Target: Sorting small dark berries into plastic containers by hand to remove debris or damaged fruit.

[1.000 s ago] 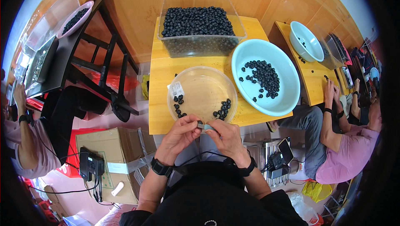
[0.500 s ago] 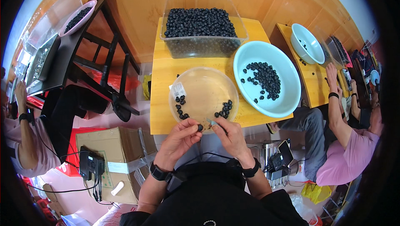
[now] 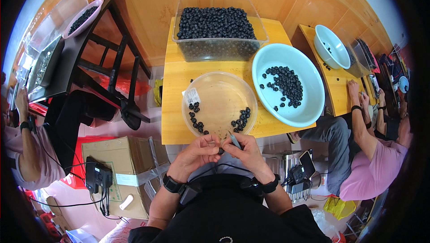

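My left hand pinches a small round black piece between thumb and fingertips, just in front of the table edge. Close against it, my right hand grips a slim grey-blue pointed tool, its tip pointing away from me; its exact kind is unclear. Fingers of both hands meet around the piece and partly hide it. Beyond them lies a shallow clear round tray with black pieces in two groups, left and right, and dark crumbs at its near side.
A clear bin full of black pieces stands at the table's back. To the right is a light-blue basin holding more. A cardboard box is at my left. Co-workers sit on both sides, one by another blue basin.
My hands have come together, the left moving slightly right with the black piece. The tool now stands more upright in my right hand. The right co-worker's hand has drawn nearer to that person.
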Available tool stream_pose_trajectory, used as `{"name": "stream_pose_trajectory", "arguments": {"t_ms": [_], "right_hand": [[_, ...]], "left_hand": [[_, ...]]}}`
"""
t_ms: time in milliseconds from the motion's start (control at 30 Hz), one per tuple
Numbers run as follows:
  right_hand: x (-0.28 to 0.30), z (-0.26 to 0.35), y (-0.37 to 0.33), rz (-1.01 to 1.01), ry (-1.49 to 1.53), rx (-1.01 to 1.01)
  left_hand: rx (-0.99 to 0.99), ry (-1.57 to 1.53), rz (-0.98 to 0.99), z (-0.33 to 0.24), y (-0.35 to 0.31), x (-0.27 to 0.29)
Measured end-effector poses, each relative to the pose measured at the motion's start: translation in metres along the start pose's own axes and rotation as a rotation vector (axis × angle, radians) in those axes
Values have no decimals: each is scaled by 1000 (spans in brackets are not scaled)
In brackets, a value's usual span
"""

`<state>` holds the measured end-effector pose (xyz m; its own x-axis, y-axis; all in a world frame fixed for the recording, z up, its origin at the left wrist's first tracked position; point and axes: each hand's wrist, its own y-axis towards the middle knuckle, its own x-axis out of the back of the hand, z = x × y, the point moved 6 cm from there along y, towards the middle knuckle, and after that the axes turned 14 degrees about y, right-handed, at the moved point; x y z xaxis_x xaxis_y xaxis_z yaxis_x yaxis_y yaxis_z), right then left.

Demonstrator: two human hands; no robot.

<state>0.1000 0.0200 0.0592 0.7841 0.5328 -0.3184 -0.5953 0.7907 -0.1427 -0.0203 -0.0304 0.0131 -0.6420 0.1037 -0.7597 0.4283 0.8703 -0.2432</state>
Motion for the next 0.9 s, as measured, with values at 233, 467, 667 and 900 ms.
{"name": "stream_pose_trajectory", "arguments": {"t_ms": [233,467,667,900], "right_hand": [[5,4,-1,-9,-230,12],[81,71,5,-530,-442,300],[96,75,-7,-612,-560,428],[75,34,-4,-497,-555,339]], "left_hand": [[-26,136,-147,-4,7,5],[-344,971,-664,-74,7,59],[-455,1593,-877,-106,13,48],[-346,2104,-764,-88,48,42]]}}
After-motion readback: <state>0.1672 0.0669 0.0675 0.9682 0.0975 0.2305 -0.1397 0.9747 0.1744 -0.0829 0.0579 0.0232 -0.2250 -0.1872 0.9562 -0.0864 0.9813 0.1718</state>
